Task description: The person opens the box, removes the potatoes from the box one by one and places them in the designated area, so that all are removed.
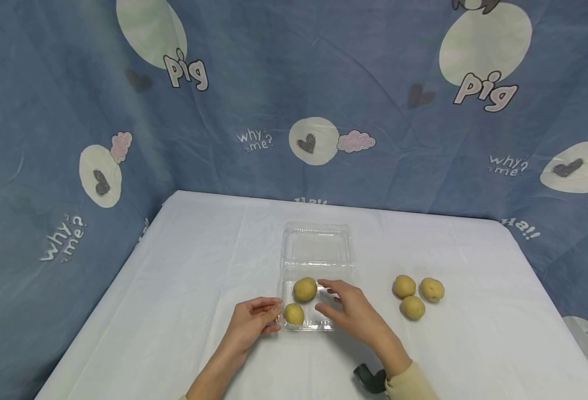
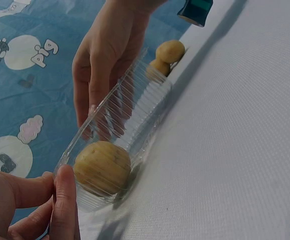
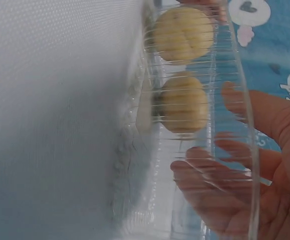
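A clear plastic clamshell box [image 1: 319, 244] lies on the table, its lid folded back away from me. Two small yellow potatoes sit along its left side, one potato [image 1: 305, 289] farther back and one potato [image 1: 294, 314] near the front corner. My left hand [image 1: 251, 323] pinches the box's left rim between thumb and fingers, seen close up in the left wrist view at the rim [image 2: 60, 162]. Over the right part of the box is my right hand [image 1: 352, 312], its fingers spread and holding nothing. In the right wrist view its fingers [image 3: 200, 175] show through the ribbed clear wall.
Three more potatoes [image 1: 413, 307] lie grouped on the white tablecloth [image 1: 474, 344] to the right of the box. A dark device [image 1: 369, 379] is at my right wrist. Blue printed cloth [image 1: 254, 83] hangs behind and beside the table.
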Demonstrator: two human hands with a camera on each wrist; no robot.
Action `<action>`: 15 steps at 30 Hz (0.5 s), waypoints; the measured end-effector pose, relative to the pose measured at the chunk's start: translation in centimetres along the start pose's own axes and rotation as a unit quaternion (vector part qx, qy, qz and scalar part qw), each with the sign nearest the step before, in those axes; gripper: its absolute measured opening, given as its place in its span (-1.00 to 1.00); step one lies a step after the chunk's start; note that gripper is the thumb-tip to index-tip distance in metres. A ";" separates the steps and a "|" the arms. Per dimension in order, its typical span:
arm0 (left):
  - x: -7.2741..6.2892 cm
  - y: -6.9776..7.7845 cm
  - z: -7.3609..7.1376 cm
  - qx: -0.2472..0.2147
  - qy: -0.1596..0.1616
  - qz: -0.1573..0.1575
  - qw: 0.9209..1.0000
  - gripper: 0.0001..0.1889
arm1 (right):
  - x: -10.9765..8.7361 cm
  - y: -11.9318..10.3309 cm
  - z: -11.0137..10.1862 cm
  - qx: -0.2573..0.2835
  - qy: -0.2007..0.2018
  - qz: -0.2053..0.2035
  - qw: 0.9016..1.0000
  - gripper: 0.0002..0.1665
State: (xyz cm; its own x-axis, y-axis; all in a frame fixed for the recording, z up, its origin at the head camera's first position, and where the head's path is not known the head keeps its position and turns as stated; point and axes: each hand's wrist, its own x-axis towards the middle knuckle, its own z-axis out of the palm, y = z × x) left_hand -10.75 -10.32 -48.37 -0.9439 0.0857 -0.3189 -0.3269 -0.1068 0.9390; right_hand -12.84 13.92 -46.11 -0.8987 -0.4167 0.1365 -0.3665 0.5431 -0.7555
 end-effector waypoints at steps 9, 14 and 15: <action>-0.1 -0.1 -0.1 -0.003 0.000 -0.002 1.000 -0.66 | 0.7 0.0 0.6 -0.004 0.004 -0.015 1.000 -0.41; -0.1 0.0 -0.1 -0.008 -0.003 0.000 1.000 -0.65 | 1.3 0.2 0.8 -0.009 0.013 -0.025 1.000 -0.43; -0.1 0.0 -0.1 -0.008 -0.004 0.000 1.000 -0.65 | 1.5 0.2 0.9 -0.011 0.014 -0.024 1.000 -0.43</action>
State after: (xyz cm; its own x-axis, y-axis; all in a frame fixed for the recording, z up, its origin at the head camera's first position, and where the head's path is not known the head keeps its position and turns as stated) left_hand -10.70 -10.39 -48.38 -0.9435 0.0934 -0.3179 -0.3278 -0.1232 0.9367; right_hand -14.03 12.79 -46.67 -0.8863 -0.4221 0.1905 -0.4144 0.5391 -0.7333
